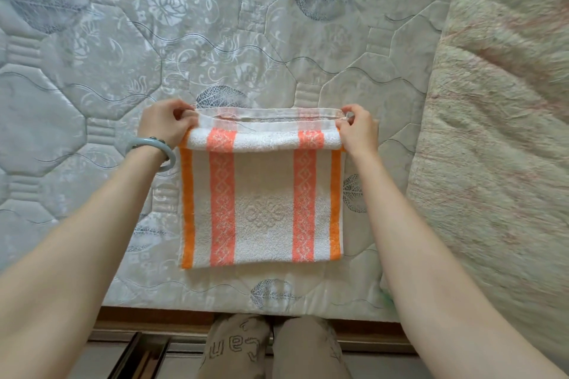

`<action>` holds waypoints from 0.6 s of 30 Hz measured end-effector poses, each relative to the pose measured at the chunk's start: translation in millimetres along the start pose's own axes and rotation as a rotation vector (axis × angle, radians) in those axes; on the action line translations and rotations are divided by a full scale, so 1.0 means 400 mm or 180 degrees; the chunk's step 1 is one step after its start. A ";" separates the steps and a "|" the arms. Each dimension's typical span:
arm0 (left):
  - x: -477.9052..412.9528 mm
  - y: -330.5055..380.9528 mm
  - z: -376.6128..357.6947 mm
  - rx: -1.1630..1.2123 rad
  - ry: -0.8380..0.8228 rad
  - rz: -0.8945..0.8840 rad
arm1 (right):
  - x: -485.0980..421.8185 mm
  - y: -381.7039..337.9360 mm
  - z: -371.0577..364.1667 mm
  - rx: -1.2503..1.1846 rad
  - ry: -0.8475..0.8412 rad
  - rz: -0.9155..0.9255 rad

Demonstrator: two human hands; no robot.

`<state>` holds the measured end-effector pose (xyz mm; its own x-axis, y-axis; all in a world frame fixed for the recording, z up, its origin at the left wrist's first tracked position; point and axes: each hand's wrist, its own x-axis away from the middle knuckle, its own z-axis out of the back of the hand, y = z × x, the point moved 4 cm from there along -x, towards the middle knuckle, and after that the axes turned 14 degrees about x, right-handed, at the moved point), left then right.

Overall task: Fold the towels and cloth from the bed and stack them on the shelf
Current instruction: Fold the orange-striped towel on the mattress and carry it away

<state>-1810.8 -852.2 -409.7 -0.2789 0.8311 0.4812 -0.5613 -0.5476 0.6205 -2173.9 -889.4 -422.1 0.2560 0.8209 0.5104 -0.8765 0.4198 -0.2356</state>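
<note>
Quilted mattress (92,86) fills the frame; at centre lies one white, orange-striped towel (261,209), far corners pinched by left hand (166,124) and right hand (358,129).

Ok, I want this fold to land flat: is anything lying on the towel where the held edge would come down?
Nothing visible does. The left hand and right hand pinch the far corners of the striped towel, and its near part lies bare on the mattress. The shelf is out of view.
</note>
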 end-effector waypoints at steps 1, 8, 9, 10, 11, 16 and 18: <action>0.002 0.000 -0.001 0.0000 0.0080 -0.0065 | 0.004 0.000 0.002 -0.0016 0.0073 -0.0001; 0.008 -0.031 0.005 0.0187 0.0496 -0.0299 | 0.023 -0.005 0.019 -0.0617 0.0794 -0.0140; 0.008 -0.039 0.001 0.0155 0.0487 -0.0221 | 0.023 -0.005 0.012 -0.0574 0.0795 -0.0146; 0.010 -0.044 -0.004 0.0081 0.0455 -0.0148 | 0.021 -0.003 0.005 -0.0504 0.0776 -0.0150; 0.011 -0.047 -0.012 -0.0014 0.0416 -0.0133 | 0.019 0.000 -0.003 -0.0420 0.0733 -0.0139; 0.014 -0.038 -0.041 -0.0270 0.0192 -0.0229 | 0.010 -0.005 -0.011 0.0051 0.0531 0.0283; 0.010 -0.039 -0.045 -0.0332 0.0117 -0.0271 | 0.005 -0.004 -0.015 0.0288 0.0375 0.0431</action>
<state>-1817.0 -838.4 -428.5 -0.2541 0.8781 0.4055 -0.6616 -0.4636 0.5894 -2169.7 -886.3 -425.7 0.1746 0.9094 0.3775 -0.9379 0.2703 -0.2174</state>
